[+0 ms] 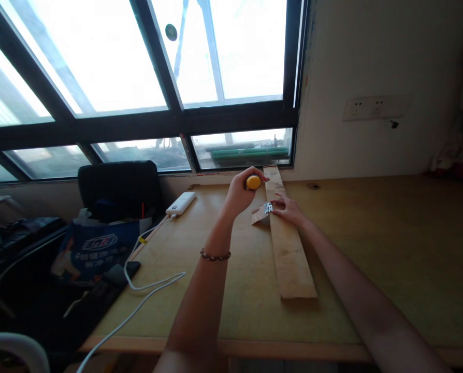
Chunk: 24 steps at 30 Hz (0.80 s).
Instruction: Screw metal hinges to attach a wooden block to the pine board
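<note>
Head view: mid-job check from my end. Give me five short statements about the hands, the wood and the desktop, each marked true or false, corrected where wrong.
1. The left hand grips a yellow-ended object. True.
2. The right hand is well away from the wood. False: the right hand is at the long board, right by the metal hinge.
3. A white cable runs to the white device on the desktop. True.
4. The white device lies right of the long board. False: it lies to the left.
5. A bracelet circles the left arm. True.
</note>
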Motion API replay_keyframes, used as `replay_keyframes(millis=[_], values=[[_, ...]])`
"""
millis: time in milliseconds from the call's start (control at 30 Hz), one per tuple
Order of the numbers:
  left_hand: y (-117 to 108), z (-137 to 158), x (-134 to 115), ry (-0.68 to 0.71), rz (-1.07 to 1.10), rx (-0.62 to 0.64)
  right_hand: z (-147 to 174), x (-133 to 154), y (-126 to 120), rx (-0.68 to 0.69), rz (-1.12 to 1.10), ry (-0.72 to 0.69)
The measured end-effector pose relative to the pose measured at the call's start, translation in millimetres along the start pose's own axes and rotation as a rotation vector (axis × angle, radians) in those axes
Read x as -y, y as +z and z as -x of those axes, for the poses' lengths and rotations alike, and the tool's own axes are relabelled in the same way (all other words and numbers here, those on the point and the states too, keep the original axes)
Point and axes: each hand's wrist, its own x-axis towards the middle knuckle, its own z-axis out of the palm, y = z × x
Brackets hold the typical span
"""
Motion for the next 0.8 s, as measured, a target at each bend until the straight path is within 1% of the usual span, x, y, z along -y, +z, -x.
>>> replay_keyframes(millis=[67, 133, 200, 233, 267, 300, 367, 433, 467, 533, 633, 700, 767, 800], values=[[6, 13, 0, 0.069, -0.145, -0.043, 5, 7, -1, -0.075, -0.002, -0.031], [15, 33, 3, 0.129, -0.276, -0.05, 14, 19, -2, -0.208, -0.029, -0.042], [25, 60, 7, 0.201, -0.384, -0.043, 30, 36, -3, -0.319, -0.122, -0.003], [30, 74, 9, 0.245, -0.442, -0.053, 39, 45, -2, -0.343, -0.197, 0.04], [36, 88, 11, 0.287, -0.505, -0.076, 51, 55, 0, -0.334, -0.289, 0.093], [42, 101, 13, 0.336, -0.569, -0.102, 63, 65, 2, -0.294, -0.394, 0.148], [55, 122, 15, 0.441, -0.656, -0.177, 87, 82, 9, -0.14, -0.604, 0.242], [67, 135, 15, 0.533, -0.687, -0.208, 107, 95, 16, -0.028, -0.724, 0.295], [73, 138, 15, 0.568, -0.677, -0.211, 115, 101, 19, -0.008, -0.765, 0.307], [81, 141, 15, 0.579, -0.62, -0.21, 124, 108, 21, 0.007, -0.846, 0.312], [85, 140, 17, 0.517, -0.551, -0.19, 127, 113, 22, 0.049, -0.974, 0.306], [83, 140, 20, 0.542, -0.576, -0.15, 125, 113, 21, 0.042, -1.042, 0.305], [80, 141, 22, 0.587, -0.634, -0.117, 123, 112, 20, 0.005, -1.097, 0.325], [79, 142, 24, 0.585, -0.666, -0.117, 121, 110, 19, -0.027, -1.127, 0.345]])
